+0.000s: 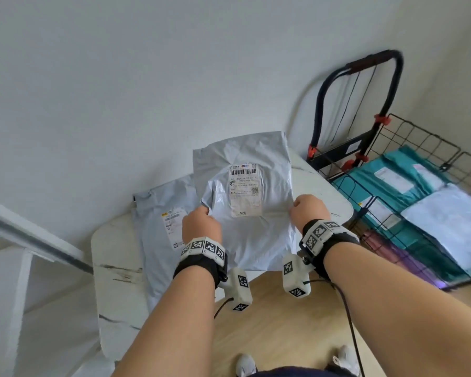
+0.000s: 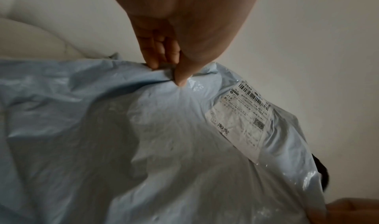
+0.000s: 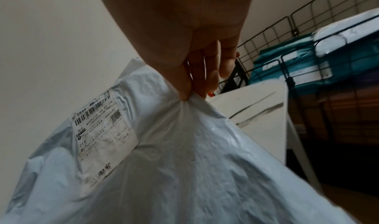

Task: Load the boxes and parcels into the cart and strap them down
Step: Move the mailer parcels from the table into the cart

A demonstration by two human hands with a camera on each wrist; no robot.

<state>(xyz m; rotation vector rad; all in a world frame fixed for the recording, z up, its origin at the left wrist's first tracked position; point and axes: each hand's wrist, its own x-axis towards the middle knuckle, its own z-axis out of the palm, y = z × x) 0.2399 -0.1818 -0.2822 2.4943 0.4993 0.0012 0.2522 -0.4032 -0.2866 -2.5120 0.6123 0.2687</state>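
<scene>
I hold a pale grey plastic mailer parcel (image 1: pixel 252 232) with a white shipping label up above the white table (image 1: pixel 114 270). My left hand (image 1: pixel 200 224) pinches its left edge; in the left wrist view my left hand (image 2: pixel 170 70) bunches the plastic of the parcel (image 2: pixel 174 146) between thumb and fingers. My right hand (image 1: pixel 307 210) pinches the right edge, seen close as my right hand (image 3: pixel 190 92) gathering the parcel (image 3: pixel 184 162). A second grey parcel (image 1: pixel 161 221) lies on the table to the left. The black wire cart (image 1: pixel 424 148) stands at the right.
The cart holds teal parcels (image 1: pixel 386 183) and a white parcel (image 1: pixel 452 224), with purple items lower down. Its black handle (image 1: pixel 365 66) rises near the wall. A wood floor (image 1: pixel 283 330) lies below me, and a white ledge (image 1: pixel 33 240) runs along the left.
</scene>
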